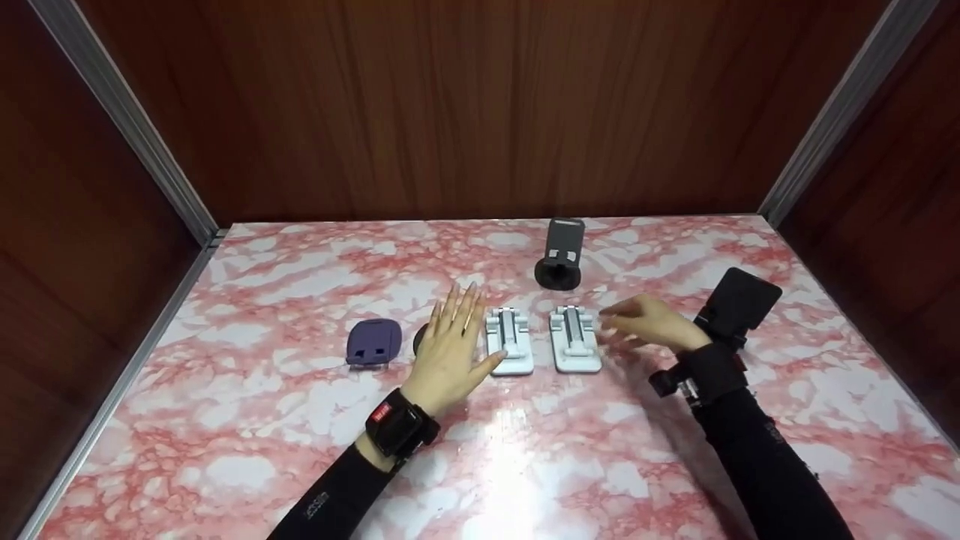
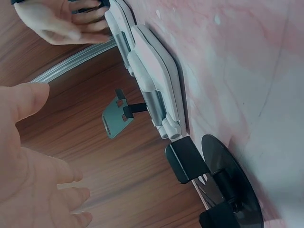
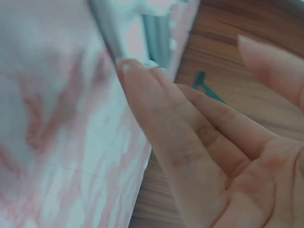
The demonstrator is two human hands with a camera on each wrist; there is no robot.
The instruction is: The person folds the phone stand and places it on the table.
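Note:
Two folded white phone stands lie side by side on the table, the left one (image 1: 511,343) next to my left hand and the right one (image 1: 576,341) by my right hand. My left hand (image 1: 450,352) is held palm down with straight fingers and spread thumb, its thumb tip overlapping the left white stand in the head view. Partly hidden behind that hand is a black stand with a round base (image 2: 232,183). Nothing is in my right hand (image 1: 651,322); its loosely extended fingers (image 3: 156,109) come right up to the right white stand's side.
A dark purple phone stand (image 1: 373,342) is to the left. Farther back, a black phone stand (image 1: 564,247) stands upright on its round base. Wood-grain panels (image 1: 480,112) with metal corner rails (image 1: 135,127) enclose the pink marbled table (image 1: 247,420) at the back and sides.

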